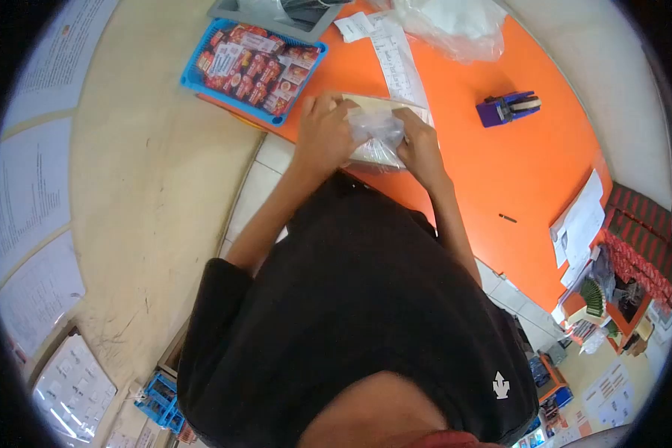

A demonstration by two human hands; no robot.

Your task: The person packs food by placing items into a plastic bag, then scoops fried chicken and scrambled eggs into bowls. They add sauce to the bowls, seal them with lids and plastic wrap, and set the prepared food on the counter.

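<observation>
Orange tabletop spreads around both hands. I have the clear bag between them, my left hand gripping its left side, my right hand its right. A blue basket sits left of my left hand; a tape dispenser lies right of my right.

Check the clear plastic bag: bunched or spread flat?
Bunched: the clear plastic bag gathers in crumpled folds between left hand and right hand.
</observation>
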